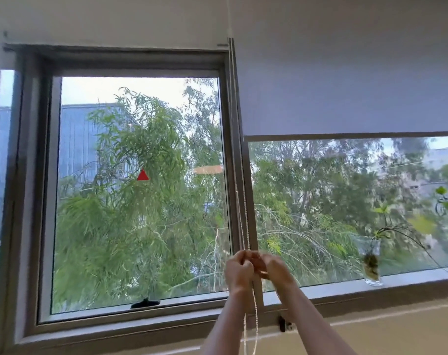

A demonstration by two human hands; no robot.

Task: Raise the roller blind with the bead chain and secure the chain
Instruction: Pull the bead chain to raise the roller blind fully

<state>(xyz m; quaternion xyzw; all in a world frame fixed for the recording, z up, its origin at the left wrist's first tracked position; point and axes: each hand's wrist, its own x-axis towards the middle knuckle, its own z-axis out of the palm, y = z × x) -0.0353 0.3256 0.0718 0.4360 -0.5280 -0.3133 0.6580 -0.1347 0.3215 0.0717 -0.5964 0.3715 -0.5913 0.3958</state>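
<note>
both hands closed on the bead chain in front of the window post

head view: both forearms reach up and forward from the bottom edge, wrists close together, meeting just in front of the grey post between the two panes. the left hand [238,271] is curled into a fist around the bead chain [243,221], knuckles toward the glass. the right hand [275,270] sits just beside it, fingers folded in on the same chain (motion blur hides exactly which strand each one grips). the chain runs as two pale strands down along the post from the top of the frame, passes through the hands, and hangs on between the forearms. the roller blind [346,85] covers the upper part of the right pane, its bottom bar level about halfway up the glass. a glass vase [370,265] with a plant cutting stands on the sill [410,280], well to the right of the hands.
</note>
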